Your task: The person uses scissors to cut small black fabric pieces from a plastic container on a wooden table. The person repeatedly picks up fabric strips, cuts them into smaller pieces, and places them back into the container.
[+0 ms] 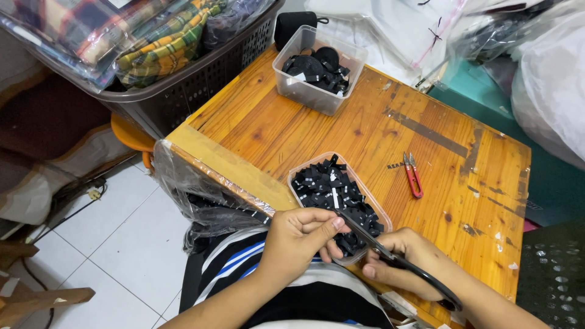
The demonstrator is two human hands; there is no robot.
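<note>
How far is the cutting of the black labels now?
Done: the near clear tray is heaped with cut black label pieces. In hand: the right hand works black scissors at a piece pinched by the left hand. Left, it seems: the far clear tub holds black label rolls. The red snips lie unused.

left hand [298, 234] pinches a small black piece at the scissor tips | right hand [405, 262] grips black scissors [396, 259] | both over clear tray of black labels [332, 192] on wooden desk [365, 131] | red thread snips [413, 175] lie right of tray | second tub [317, 70] at far edge
</note>
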